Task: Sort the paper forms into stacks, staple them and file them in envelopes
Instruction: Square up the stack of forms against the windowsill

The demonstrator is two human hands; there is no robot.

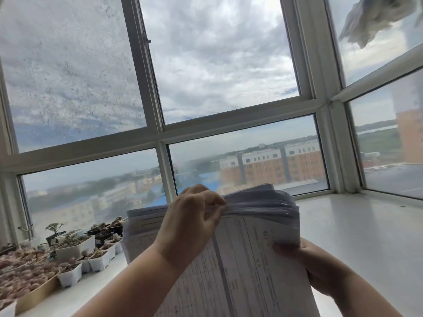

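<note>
The left hand [190,223] pinches the top edges of the paper forms [247,255], fingers curled. The right hand [318,268] grips the stack's right side from below.

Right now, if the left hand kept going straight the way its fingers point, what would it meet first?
The left hand already pinches the top edge of the forms. Its fingers point right along that edge, so it would likely run into the fanned sheets; depth is unclear.

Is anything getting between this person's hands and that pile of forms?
No, nothing visible does. Both hands are already on the stack of paper forms: the left hand pinches the sheets at the top edge, and the right hand grips the right side. No envelopes or stapler show in this view.
</note>
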